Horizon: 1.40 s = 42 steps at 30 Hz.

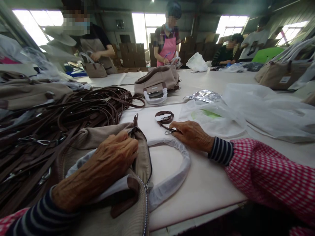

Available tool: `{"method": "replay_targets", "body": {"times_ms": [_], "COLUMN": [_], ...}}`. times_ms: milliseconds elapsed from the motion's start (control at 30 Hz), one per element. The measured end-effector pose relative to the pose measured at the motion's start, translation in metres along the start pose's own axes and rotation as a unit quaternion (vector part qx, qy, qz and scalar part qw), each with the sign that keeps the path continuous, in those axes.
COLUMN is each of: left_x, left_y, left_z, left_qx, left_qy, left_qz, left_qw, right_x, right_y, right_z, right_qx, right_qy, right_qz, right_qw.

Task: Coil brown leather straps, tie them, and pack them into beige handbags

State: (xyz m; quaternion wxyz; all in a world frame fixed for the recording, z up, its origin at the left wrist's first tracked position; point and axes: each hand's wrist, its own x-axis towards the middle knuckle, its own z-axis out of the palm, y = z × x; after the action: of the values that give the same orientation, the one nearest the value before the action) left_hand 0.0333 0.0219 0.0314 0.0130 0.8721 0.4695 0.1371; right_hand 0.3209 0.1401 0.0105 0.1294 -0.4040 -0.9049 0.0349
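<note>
A beige ribbed handbag [98,216] lies in front of me with its zipper open. My left hand [103,167] is closed on the edge of its opening, fingers curled over the fabric; the fingertips are partly hidden. One bag handle [180,178], wrapped in white film, lies on the table to the right of the bag. Beyond that handle, a brown shoulder strap [163,116] is coiled, with a white wrap around its middle. My right hand [193,134] pinches the strap's loose end, next to its metal clip.
A big heap of brown straps [81,121] fills the left side. Another beige bag [157,80] lies further back. Thin white plastic bags [265,108] and a silvery packet [205,95] spread over the right. Several co-workers stand or sit across the table [197,193].
</note>
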Motion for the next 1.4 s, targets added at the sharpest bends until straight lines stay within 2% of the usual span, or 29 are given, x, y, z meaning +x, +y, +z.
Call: {"method": "replay_targets", "body": {"times_ms": [133,267,367,467,567,667,733,867,967,1033,1167,1300,1400], "left_x": [0.001,0.002,0.006,0.011,0.012,0.011,0.009,0.008,0.008,0.008,0.006,0.005,0.006], "left_y": [0.004,0.004,0.002,-0.001,-0.002,-0.001,-0.001,0.001,0.004,0.006,0.008,0.009,0.009], "left_z": [-0.006,-0.020,-0.031,-0.038,-0.040,-0.039,-0.037,-0.036,-0.034,-0.032,-0.025,-0.022,-0.025], "left_qx": [0.049,0.038,0.022,0.005,-0.001,0.002,-0.004,-0.010,0.002,0.003,0.007,0.013,0.011], "left_qy": [-0.021,-0.039,-0.051,-0.067,-0.072,-0.069,-0.067,-0.058,-0.052,-0.047,-0.038,-0.028,-0.026], "left_qz": [-0.042,-0.110,-0.145,-0.163,-0.174,-0.183,-0.186,-0.194,-0.199,-0.196,-0.198,-0.195,-0.197], "left_qw": [0.998,0.992,0.988,0.984,0.982,0.981,0.980,0.979,0.979,0.980,0.979,0.980,0.980], "right_x": [0.003,0.006,0.010,0.010,0.005,0.002,0.003,0.009,0.009,0.007,0.005,0.008,0.009], "right_y": [0.002,0.012,0.010,-0.010,-0.042,-0.070,-0.081,-0.085,-0.083,-0.083,-0.087,-0.091,-0.091], "right_z": [0.006,0.009,-0.001,-0.015,-0.020,-0.009,0.003,0.024,0.026,0.022,0.014,0.012,0.013], "right_qx": [-0.037,-0.063,-0.023,0.038,0.085,0.101,0.101,0.147,0.182,0.160,0.062,0.053,0.075], "right_qy": [0.016,0.090,0.135,0.149,0.119,0.067,0.056,0.122,0.152,0.104,-0.045,-0.077,-0.061], "right_qz": [-0.045,-0.139,-0.191,-0.212,-0.252,-0.288,-0.282,-0.261,-0.259,-0.249,-0.210,-0.196,-0.196], "right_qw": [0.998,0.984,0.972,0.965,0.957,0.950,0.952,0.946,0.936,0.950,0.975,0.976,0.976]}}
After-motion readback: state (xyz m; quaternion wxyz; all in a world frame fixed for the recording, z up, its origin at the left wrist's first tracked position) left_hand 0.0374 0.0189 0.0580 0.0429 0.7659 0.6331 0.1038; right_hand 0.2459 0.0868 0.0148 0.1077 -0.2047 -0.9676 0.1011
